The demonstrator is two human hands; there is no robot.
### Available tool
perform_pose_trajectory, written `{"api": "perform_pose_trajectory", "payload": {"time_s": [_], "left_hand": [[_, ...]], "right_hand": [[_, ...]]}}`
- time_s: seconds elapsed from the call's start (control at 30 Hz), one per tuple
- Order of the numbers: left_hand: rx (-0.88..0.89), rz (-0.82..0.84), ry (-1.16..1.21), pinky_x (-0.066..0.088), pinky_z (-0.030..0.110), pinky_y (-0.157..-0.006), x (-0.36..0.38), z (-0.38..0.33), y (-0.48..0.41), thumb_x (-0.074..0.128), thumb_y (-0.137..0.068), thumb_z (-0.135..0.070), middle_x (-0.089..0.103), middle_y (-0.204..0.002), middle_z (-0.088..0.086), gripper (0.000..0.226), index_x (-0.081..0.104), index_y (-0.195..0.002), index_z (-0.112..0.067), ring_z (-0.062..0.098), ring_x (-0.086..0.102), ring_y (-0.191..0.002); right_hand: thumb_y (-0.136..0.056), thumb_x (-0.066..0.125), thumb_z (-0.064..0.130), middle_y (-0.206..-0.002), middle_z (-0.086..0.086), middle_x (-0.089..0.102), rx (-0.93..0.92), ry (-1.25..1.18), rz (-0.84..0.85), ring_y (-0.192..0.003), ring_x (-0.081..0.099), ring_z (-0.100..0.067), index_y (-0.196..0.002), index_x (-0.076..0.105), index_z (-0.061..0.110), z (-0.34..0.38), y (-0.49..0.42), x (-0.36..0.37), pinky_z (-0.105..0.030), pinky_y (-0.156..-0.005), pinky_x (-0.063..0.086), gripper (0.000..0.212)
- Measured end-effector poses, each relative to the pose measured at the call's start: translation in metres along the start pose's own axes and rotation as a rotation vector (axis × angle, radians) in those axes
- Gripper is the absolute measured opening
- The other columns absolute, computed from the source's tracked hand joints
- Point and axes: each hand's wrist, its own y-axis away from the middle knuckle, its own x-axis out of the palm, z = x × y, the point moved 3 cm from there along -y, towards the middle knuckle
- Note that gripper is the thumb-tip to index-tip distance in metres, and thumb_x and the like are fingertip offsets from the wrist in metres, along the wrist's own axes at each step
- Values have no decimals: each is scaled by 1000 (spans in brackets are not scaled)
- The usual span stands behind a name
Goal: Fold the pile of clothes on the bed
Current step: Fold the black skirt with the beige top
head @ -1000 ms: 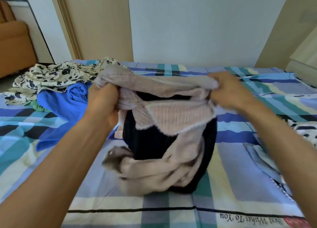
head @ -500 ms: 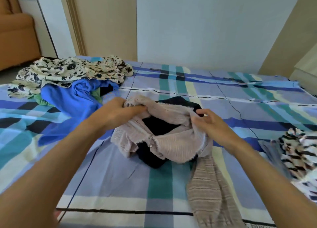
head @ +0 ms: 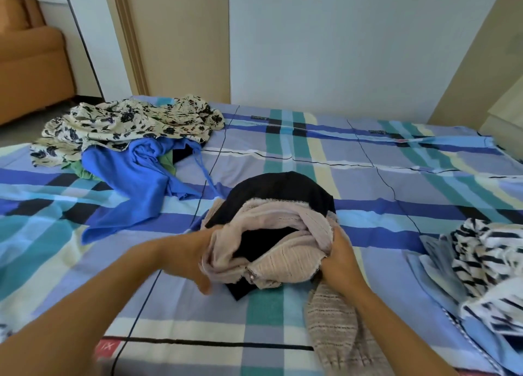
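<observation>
Has brought the beige knit cardigan [head: 283, 265] down from mid-air onto the plaid bed [head: 396, 183], frame centre, bunched round a black garment [head: 277, 191]. Grasps its right edge with right hand [head: 342, 262]; left hand [head: 189, 257] blurred, fingers buried in cloth, grip impossible to tell. Still needs spreading flat, probably; leaves clothes pile [head: 135, 138], upper left, waiting.
</observation>
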Motion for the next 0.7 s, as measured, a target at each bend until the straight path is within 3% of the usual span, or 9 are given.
{"api": "perform_pose_trajectory", "payload": {"time_s": [0.07, 0.1, 0.2, 0.3, 0.4, 0.47, 0.57, 0.63, 0.7], "left_hand": [[29, -156, -278, 48, 27, -90, 12, 6, -16, 81, -59, -40, 59, -107, -17, 58, 54, -110, -36, 6, 57, -98], [48, -239, -303, 49, 33, -84, 13, 3, -21, 77, -64, -37, 60, -99, -13, 42, 58, -100, -32, 11, 58, -91], [38, -479, 15, 52, 36, -72, -7, -10, -22, 69, -64, -34, 68, -82, -9, 25, 66, -85, -21, 12, 63, -78], [45, -669, 374, 54, 26, -74, -56, -31, -18, 72, -66, -49, 73, -82, -10, 32, 71, -86, -24, 0, 67, -79], [94, -731, 552, 56, 33, -85, -119, -62, -19, 76, -84, -39, 75, -101, 0, 29, 72, -105, -20, 12, 69, -95], [134, -777, 532, 56, 27, -82, -160, -83, -18, 71, -90, -37, 74, -102, -1, 24, 72, -107, -20, 12, 69, -94], [209, -835, 428, 46, 5, -61, -212, -116, -11, 62, -97, -27, 69, -89, -11, 8, 67, -102, -23, -8, 63, -73], [253, -833, 378, 43, 7, -56, -241, -134, -4, 58, -99, -25, 64, -78, -9, 11, 66, -96, -19, -7, 60, -60], [299, -795, 288, 38, 21, -54, -269, -152, 8, 59, -98, -34, 55, -68, 2, 32, 67, -91, -4, 15, 53, -58]], "right_hand": [[-90, 56, 2, -118, 3, 64, 69, -59, 16, -111, 60, -16, -125, 56, 24, 9, -6, -10, -30, -95, 51, 42], [-90, 54, 3, -107, 2, 67, 78, -36, 11, -102, 64, -17, -117, 62, 20, 15, -11, -18, -27, -85, 54, 32], [-97, 51, 6, -94, 2, 67, 86, 2, -19, -89, 63, -12, -103, 63, 17, 39, -32, -48, -14, -64, 45, 18], [-97, 48, 4, -103, 2, 70, 72, -128, -42, -94, 62, -7, -110, 67, 20, 75, -56, -81, -24, -73, 46, 28], [-98, 45, 4, -102, 14, 68, 48, -223, -56, -97, 60, -1, -107, 67, 30, 117, -80, -101, -22, -76, 47, 35], [-97, 47, 3, -106, 16, 69, -22, -220, -68, -100, 62, 2, -115, 66, 28, 145, -99, -111, -19, -80, 48, 36], [-95, 50, 2, -100, 22, 69, -119, -218, -106, -88, 63, 15, -107, 68, 30, 192, -126, -133, -9, -77, 49, 35], [-93, 50, 2, -102, 16, 72, -180, -171, -99, -96, 66, 7, -110, 68, 28, 221, -144, -152, -17, -85, 52, 36], [-90, 56, 0, -108, 9, 73, -284, -91, -66, -104, 67, -6, -117, 65, 23, 250, -158, -172, -25, -89, 53, 37]]}}
